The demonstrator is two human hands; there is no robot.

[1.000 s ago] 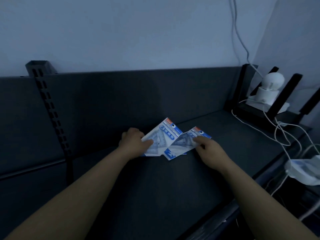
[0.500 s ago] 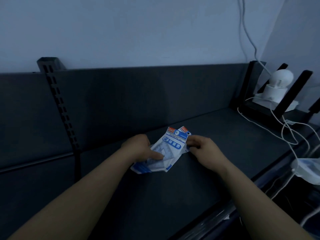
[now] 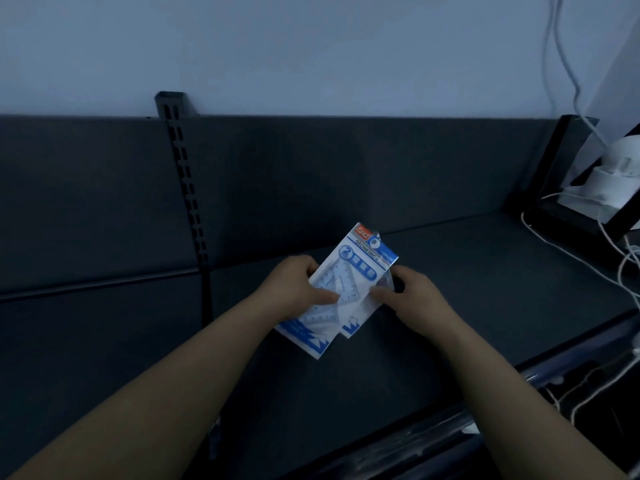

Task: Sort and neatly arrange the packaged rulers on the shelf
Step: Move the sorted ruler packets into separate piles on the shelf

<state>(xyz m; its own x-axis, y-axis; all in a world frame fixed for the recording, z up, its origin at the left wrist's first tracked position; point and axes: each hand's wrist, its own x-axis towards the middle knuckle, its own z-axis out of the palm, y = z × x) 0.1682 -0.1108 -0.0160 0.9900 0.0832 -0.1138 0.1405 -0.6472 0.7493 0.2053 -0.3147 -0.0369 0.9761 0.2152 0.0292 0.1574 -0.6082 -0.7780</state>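
Two overlapped blue-and-white plastic ruler packets [image 3: 360, 268], left hand [image 3: 298, 289] gripping one side, right hand [image 3: 412, 299] gripping the other, over dark grey shelf [image 3: 485, 271]

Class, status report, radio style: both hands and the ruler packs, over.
Left hand grips ruler packs, thumb on front. Right hand pinches their right edge. Packs overlapped, tilted, bottom edges not flush. White cables off right, clear of work.

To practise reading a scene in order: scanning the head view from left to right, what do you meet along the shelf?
From the left: slotted upright → left hand → ruler packs → right hand → white device.
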